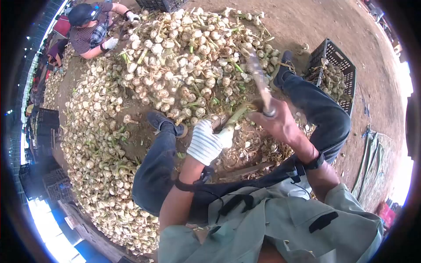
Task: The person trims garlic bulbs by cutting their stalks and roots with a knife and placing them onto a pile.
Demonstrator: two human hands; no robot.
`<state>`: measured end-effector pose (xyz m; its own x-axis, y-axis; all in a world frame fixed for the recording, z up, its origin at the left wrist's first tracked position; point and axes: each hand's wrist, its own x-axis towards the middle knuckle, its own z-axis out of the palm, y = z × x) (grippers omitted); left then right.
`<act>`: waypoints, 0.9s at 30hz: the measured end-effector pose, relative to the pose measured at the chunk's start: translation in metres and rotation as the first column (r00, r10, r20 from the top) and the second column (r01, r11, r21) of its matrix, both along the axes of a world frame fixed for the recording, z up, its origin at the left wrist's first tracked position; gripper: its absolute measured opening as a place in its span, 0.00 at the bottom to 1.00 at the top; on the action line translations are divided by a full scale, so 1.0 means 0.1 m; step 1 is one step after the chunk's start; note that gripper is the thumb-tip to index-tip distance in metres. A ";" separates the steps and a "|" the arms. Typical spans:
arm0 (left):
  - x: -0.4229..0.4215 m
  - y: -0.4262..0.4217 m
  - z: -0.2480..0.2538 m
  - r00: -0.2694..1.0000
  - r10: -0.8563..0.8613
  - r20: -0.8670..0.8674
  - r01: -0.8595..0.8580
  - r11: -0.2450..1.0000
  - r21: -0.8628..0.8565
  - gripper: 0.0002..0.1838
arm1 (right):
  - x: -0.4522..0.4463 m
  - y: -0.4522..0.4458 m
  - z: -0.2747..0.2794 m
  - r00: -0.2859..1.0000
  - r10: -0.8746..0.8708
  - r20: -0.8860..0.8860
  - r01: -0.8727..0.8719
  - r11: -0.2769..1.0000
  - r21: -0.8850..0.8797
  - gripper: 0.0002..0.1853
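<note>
My left hand (pixel 207 141), in a white striped glove, is closed around a garlic plant, whose green stalk (pixel 239 113) points up and right toward my other hand. Bare and wrapped round a handle, my right hand (pixel 280 122) holds a knife (pixel 259 79) with its blurred blade pointing up and left. The far end of the stalk lies close to my right fingers; whether they touch it is unclear. Beyond both hands rises a large heap of garlic bulbs (pixel 175 52), and dry trimmings (pixel 245 149) cover the ground beneath them.
A black crate (pixel 329 48) holding garlic stands beside my right foot. More garlic (pixel 101 175) spreads along the left. At the upper left a person (pixel 90 33) in gloves and a cap works at the heap. Dark crates (pixel 47 120) stand at the far left.
</note>
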<state>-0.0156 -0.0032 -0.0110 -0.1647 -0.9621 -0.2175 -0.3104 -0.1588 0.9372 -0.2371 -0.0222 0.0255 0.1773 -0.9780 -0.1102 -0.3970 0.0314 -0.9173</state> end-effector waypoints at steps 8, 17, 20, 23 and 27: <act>0.08 -0.01 -0.06 0.924 0.127 0.361 -0.033 0.966 -0.256 0.15 | 0.02 0.35 -0.42 0.895 0.335 0.294 -0.445 0.718 0.535 0.18; 2.66 0.39 0.92 -0.026 0.198 -0.980 -1.000 0.009 0.028 0.31 | -0.16 -0.21 -1.91 0.957 -0.198 -0.214 0.271 0.875 0.401 0.26; 2.15 0.19 1.10 -0.135 0.183 -0.974 -0.972 0.168 0.166 0.27 | 0.16 -0.91 -2.17 0.876 -0.066 -0.478 0.227 0.930 0.287 0.34; 2.09 0.17 0.76 0.057 0.156 -0.986 -0.680 0.729 0.076 0.33 | 0.53 -1.49 -2.43 0.847 -0.050 -0.529 0.228 0.934 0.276 0.35; 1.67 -0.15 0.68 0.244 0.215 -0.946 -0.577 0.816 0.036 0.31 | 0.74 -1.83 -3.12 0.855 -0.241 -0.460 0.366 0.908 0.203 0.33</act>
